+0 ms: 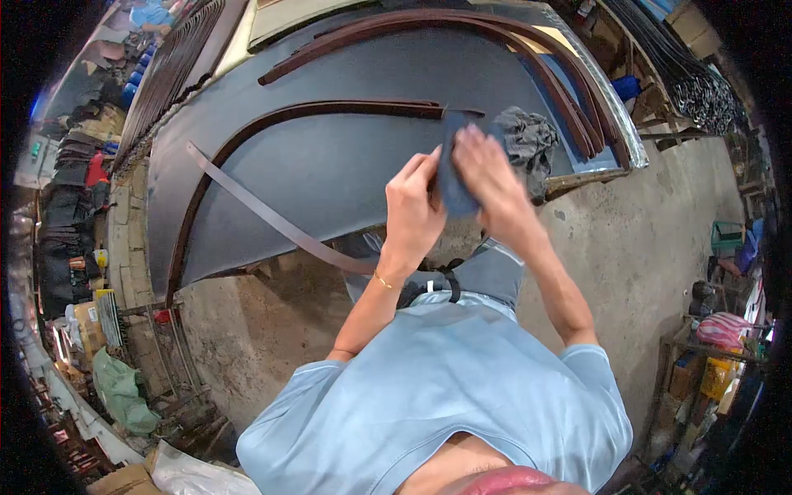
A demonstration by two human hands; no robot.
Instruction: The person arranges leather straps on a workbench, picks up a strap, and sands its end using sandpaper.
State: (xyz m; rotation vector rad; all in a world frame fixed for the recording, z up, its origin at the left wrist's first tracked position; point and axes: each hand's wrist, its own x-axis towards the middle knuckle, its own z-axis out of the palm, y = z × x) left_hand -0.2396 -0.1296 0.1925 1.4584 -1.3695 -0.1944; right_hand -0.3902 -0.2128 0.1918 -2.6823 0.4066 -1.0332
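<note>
My left hand (415, 198) is closed in front of my chest, fingers curled against the left edge of a dark blue cloth-like piece (452, 177). My right hand (488, 173) presses on the same piece from the right, its fingers smeared by motion. Whether the piece is cloth or leather I cannot tell. A long grey-brown strap (272, 213) runs from the table down to behind my left wrist; its other end is hidden. Just right of my right hand lies a crumpled dark grey rag (528, 136).
The dark-topped table (330, 177) bears a curved bundle of dark brown straps (247, 132) and more long straps (396, 21) at the back. Many black straps (689, 58) hang at the far right. A cluttered shelf (709, 351) stands right; a green bag (124, 392) lies left.
</note>
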